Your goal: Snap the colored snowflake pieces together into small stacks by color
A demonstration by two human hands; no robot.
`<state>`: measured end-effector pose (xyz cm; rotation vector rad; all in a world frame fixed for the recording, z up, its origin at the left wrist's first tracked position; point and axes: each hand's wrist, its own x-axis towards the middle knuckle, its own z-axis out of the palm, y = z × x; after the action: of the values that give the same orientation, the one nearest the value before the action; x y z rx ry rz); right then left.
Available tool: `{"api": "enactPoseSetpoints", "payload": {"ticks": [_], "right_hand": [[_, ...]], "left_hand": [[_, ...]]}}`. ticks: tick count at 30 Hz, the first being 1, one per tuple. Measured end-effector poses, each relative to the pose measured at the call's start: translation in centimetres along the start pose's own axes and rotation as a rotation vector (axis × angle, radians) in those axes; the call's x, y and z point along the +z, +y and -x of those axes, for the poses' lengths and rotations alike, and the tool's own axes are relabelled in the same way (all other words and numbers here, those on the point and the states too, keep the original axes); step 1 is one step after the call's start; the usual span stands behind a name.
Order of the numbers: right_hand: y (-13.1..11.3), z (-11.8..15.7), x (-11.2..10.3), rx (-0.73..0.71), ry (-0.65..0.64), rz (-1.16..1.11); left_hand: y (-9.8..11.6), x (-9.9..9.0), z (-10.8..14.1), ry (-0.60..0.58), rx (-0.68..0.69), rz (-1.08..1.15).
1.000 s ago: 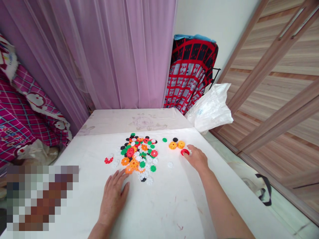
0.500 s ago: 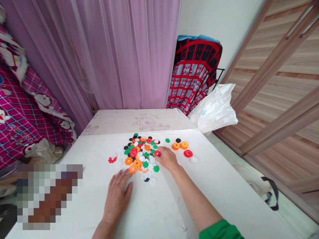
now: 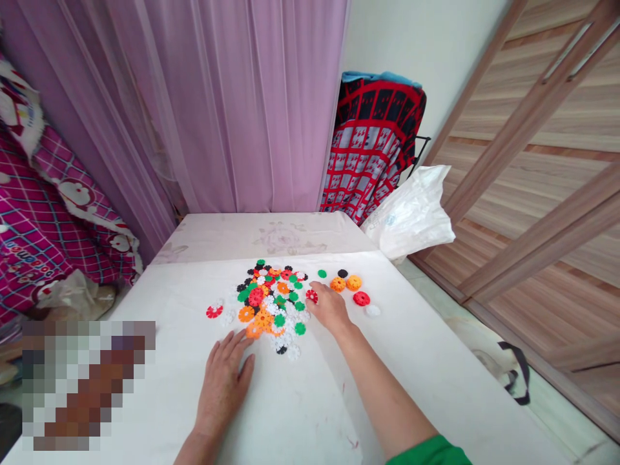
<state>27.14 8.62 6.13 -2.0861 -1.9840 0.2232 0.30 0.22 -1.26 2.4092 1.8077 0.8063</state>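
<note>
Plastic snowflake discs (image 3: 271, 303) lie in a loose heap of red, orange, green, black and white near the middle of a white-covered table (image 3: 310, 400), with a smaller spread of separate pieces to the right of it. From where I'm sitting, the only container I can pick out is a white plastic bag (image 3: 411, 216), slumped at the table's far right corner. It's crumpled, and I can't see what's inside it, if anything. A pixelated patch (image 3: 87, 384) blots out whatever sits at the lower left, so I can't make out anything there.

My feed shows the left hand (image 3: 223, 381) spread flat on the table, fingers fanned and pointing up toward the heap, its fingertips at or just beside the lower edge. The right hand (image 3: 329, 309) reaches in from the lower right, arm stretched out from a green sleeve (image 3: 429, 452), with its palm down over the heap's right edge. Its fingers (image 3: 317, 290) sit right by a red disc (image 3: 312, 296); I can't tell whether they're pinching it or merely touching it. Just right of that hand lie two orange discs (image 3: 345, 283), a second red disc (image 3: 361, 298) and a white disc (image 3: 372, 310), all apart from the heap.
</note>
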Motion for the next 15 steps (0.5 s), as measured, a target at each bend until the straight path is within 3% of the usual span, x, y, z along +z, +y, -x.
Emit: {"api": "enactPoseSetpoints", "payload": {"ticks": [5,9,15], "right_hand": [[5.7,1.0,-2.8,0.103,0.13,0.019],[10.0,1.3,-4.5,0.255,0.15,0.071],[11.4,0.9,-4.3,0.264,0.071,0.128]], "left_hand": [[0.0,-0.1,0.0,0.003,-0.001,0.017],[0.0,0.0,-0.1,0.007,-0.012,0.029],[-0.2,0.2,-0.1,0.007,-0.007,0.023]]}}
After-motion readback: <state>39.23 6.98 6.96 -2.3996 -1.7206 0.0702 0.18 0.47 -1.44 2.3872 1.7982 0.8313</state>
